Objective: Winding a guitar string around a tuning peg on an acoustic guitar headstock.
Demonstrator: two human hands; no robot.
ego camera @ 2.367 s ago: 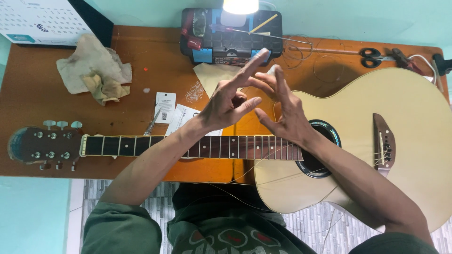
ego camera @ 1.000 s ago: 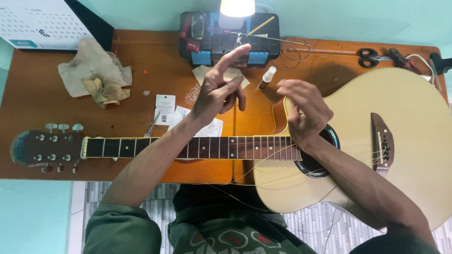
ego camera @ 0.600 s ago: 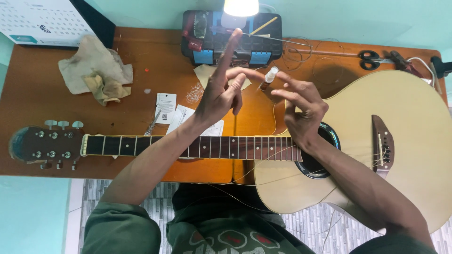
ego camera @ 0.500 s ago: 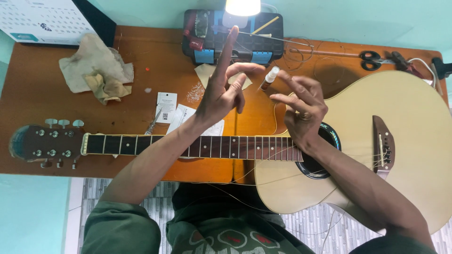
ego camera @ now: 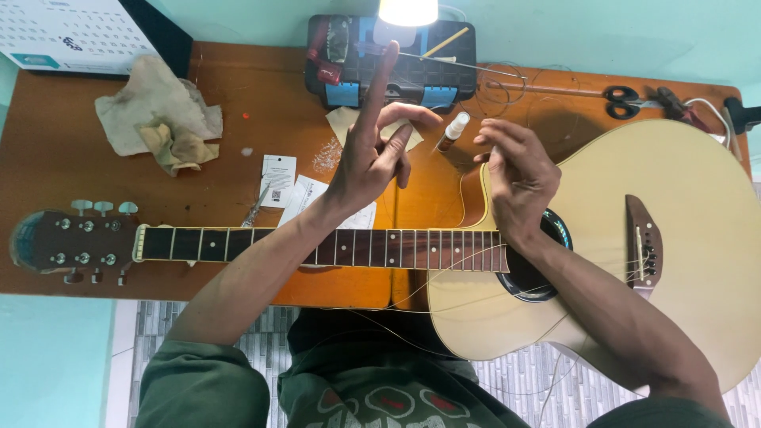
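Head view: white tag (ego camera: 278,170) beside hands (ego camera: 372,154)

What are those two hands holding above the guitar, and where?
Likely a thin guitar string: left hand and right hand seem to pinch it at their fingertips, though the string itself barely shows.

- Your acoustic guitar (ego camera: 634,261) lies flat across the surface in front of you, pale cream body to your right, dark fretboard (ego camera: 333,247) running left to a brown headstock (ego camera: 67,242) with silvery tuners.
- Its loose strings (ego camera: 476,277) sag off the neck and curl over the soundhole toward you.
- A small spray bottle (ego camera: 452,132) with a white cap sits tilted just above the neck, between your two raised hands.
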